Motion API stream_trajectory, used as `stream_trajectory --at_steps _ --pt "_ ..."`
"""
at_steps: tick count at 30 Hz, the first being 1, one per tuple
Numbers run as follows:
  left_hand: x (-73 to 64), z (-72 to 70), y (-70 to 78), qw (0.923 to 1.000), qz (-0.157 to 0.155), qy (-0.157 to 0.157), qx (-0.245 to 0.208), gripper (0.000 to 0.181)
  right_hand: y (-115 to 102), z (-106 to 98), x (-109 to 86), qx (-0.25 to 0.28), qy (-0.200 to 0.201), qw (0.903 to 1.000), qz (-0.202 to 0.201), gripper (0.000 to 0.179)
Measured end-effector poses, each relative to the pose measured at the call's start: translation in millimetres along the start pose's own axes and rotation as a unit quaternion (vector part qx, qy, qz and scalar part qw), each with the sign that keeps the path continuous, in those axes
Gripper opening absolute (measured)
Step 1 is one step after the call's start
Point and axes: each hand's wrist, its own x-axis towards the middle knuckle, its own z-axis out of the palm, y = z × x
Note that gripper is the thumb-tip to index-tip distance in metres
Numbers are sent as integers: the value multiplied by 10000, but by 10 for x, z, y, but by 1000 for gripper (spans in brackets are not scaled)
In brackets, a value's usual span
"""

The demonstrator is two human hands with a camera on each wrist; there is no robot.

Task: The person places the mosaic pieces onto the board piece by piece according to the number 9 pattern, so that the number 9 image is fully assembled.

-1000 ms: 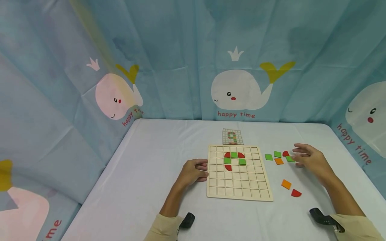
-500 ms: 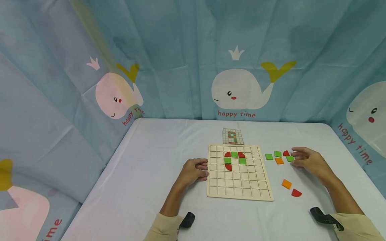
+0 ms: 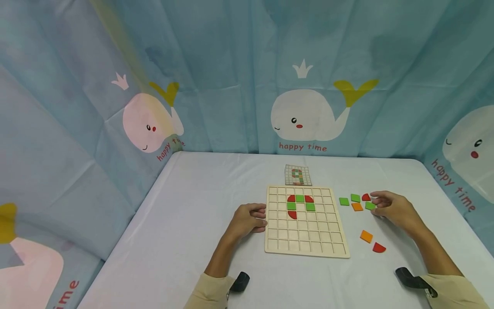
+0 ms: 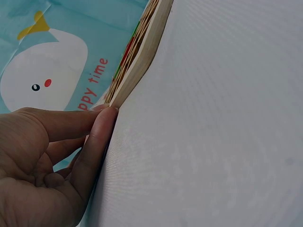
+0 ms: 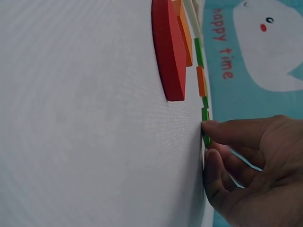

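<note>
A wooden grid board [image 3: 308, 240] lies on the table, with red quarter-round and green square tiles set in its upper cells. My left hand [image 3: 248, 219] holds the board's left edge. In the left wrist view its thumb and a finger meet at the pale wooden rim [image 4: 142, 59]. To the right of the board, my right hand [image 3: 395, 212] has its thumb and fingertips at the right side of a green square tile [image 3: 369, 206]. In the right wrist view a fingertip touches this green tile [image 5: 207, 138], which appears pinched at the table surface.
A pattern card [image 3: 297, 175] lies behind the board. Near the right hand are a red quarter-round tile [image 3: 365, 197], an orange tile [image 3: 357, 207] and two more green tiles [image 3: 344, 201]. Nearer me lie an orange tile [image 3: 366, 236] and a red quarter-round tile [image 3: 379, 247].
My right hand has lowered and moved left, its fingers closing in at the green square tile, which has shifted slightly. The left hand stays at the board's edge.
</note>
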Motion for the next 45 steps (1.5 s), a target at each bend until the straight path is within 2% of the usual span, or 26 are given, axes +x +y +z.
stream_trajectory --at_steps 11,29,37,45 --pt "12 7 2 10000 68 -41 -44 58 -57 -31 -45 -424 116 9989 -140 63" --pt "13 8 0 10000 35 -29 -60 57 -147 8 -129 -251 284 9991 -199 62" --pt "12 3 2 10000 -21 -21 -72 58 -302 58 -166 -95 470 9966 -672 59" --pt "10 2 0 10000 11 -19 -57 58 -512 161 -216 -68 793 9883 -1300 58"
